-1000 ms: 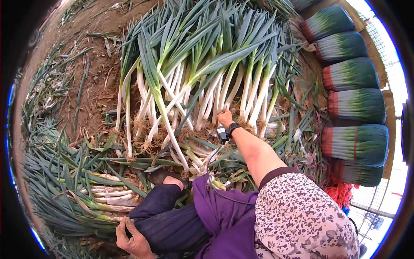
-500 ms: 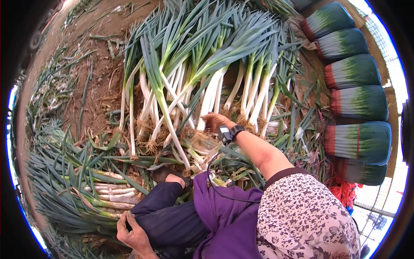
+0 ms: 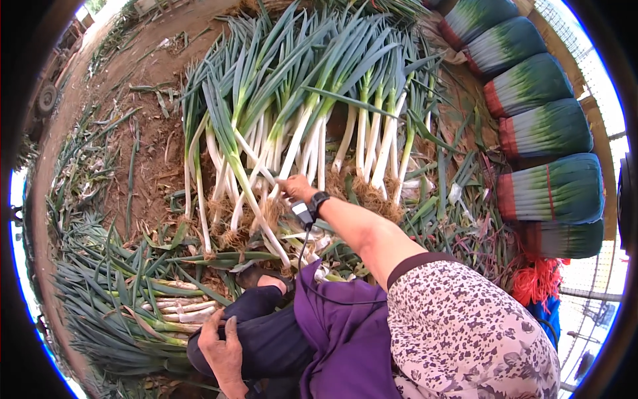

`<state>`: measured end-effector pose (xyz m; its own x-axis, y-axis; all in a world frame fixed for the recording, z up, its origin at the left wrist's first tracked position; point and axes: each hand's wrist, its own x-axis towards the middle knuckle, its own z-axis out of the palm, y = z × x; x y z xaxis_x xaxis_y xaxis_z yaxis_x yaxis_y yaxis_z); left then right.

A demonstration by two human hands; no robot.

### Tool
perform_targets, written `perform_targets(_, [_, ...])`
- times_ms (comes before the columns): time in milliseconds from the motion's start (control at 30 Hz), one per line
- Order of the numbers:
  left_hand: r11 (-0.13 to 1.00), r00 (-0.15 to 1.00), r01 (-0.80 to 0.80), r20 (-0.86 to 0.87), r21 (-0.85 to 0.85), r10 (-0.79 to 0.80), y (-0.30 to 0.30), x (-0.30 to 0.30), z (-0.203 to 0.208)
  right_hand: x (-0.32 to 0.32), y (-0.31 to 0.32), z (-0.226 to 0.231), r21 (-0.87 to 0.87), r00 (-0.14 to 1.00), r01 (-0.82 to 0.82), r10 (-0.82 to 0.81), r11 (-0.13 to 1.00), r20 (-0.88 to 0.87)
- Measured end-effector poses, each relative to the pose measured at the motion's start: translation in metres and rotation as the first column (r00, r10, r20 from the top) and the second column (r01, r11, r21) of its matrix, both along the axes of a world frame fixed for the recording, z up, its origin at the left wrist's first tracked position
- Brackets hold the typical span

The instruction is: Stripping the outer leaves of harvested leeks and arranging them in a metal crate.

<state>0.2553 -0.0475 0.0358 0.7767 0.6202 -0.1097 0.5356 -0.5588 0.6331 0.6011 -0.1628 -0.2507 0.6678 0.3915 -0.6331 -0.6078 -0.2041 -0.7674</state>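
My right hand, with a dark watch and a small device strapped at the wrist, is closed round the root end of a leek. That leek leans across the middle of a broad heap of leeks, green leaves pointing away from me and white shafts with brown roots toward me. One leek slants across the others at left. My left hand lies on my dark-trousered knee, fingers apart and holding nothing. Beside it, at lower left, is another pile of leeks, its white ends toward my knee.
Tied leek bundles with red bands stand in a row along the right side. Red string hangs below them. Loose leaves and trimmings litter the brown soil. A wheel shows at far left.
My right hand has moved left, and the leek in it has shifted left over the heap. My left hand has come further onto the knee, its fingers spreading. The view has shifted slightly.
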Motion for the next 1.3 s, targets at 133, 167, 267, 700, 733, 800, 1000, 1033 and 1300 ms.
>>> perform_targets(133, [0.991,0.993,-0.114,0.030,0.069,0.112,-0.001,-0.014,-0.003,0.015,-0.080,-0.036,-0.529,0.866,0.047,0.229,0.847,0.444])
perform_targets(167, [0.988,0.991,-0.136,0.008,0.077,0.136,0.000,-0.020,-0.005,0.010,-0.092,-0.023,-0.648,0.866,0.062,0.281,0.759,0.413])
perform_targets(267, [0.985,0.995,-0.076,-0.055,0.153,0.085,-0.008,-0.010,-0.004,0.027,-0.169,-0.030,-0.810,0.795,0.251,0.365,0.530,0.485])
perform_targets(700, [0.960,0.981,0.015,-0.188,0.281,0.040,-0.013,0.020,-0.007,0.102,-0.202,-0.052,-0.909,0.910,0.012,0.372,0.416,0.182])
perform_targets(733, [0.952,0.978,0.010,-0.203,0.306,0.055,-0.013,0.015,-0.007,0.097,-0.186,-0.045,-0.887,0.897,-0.080,0.421,0.455,0.135])
perform_targets(800, [0.945,0.974,0.022,-0.220,0.327,0.054,-0.012,0.012,-0.008,0.083,-0.172,-0.025,-0.624,0.949,-0.169,0.298,0.763,0.107])
perform_targets(1000, [0.981,0.984,-0.178,-0.011,-0.073,0.178,-0.016,0.034,-0.001,-0.062,-0.095,0.099,0.305,0.849,-0.262,0.369,0.915,-0.378])
perform_targets(1033, [0.978,0.989,-0.151,-0.019,-0.142,0.150,-0.017,0.038,-0.003,-0.091,-0.081,0.123,0.411,0.802,-0.266,0.437,0.872,-0.407])
perform_targets(1300, [0.766,0.999,-0.048,-0.010,-0.641,0.054,-0.021,0.046,0.002,-0.187,-0.006,0.208,0.570,0.683,-0.432,0.666,0.699,-0.299])
